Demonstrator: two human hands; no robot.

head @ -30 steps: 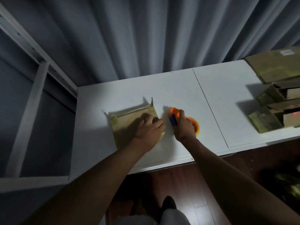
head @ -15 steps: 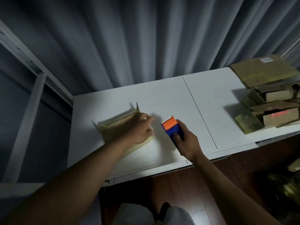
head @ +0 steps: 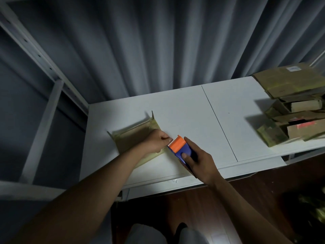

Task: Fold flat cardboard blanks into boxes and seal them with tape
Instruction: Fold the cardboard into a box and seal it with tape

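A partly folded cardboard box lies on the white table, left of centre, with two small flaps standing up at its far corners. My left hand rests on the box's right end. Its curled fingers pinch the tape end at the toothed blade of the tape dispenser. The dispenser is blue with an orange front. My right hand grips it from behind, just right of the box, with the blade pointing at my left hand.
A loose pile of cardboard blanks and boxes fills the table's right end. A grey metal shelf frame stands to the left, and a grey curtain hangs behind the table. Dark wooden floor lies below the near edge.
My right hand lifted the dispenser off the table and brought it left to the box's right end. My left hand slid from the box top to the dispenser's blade. The view shifted left.
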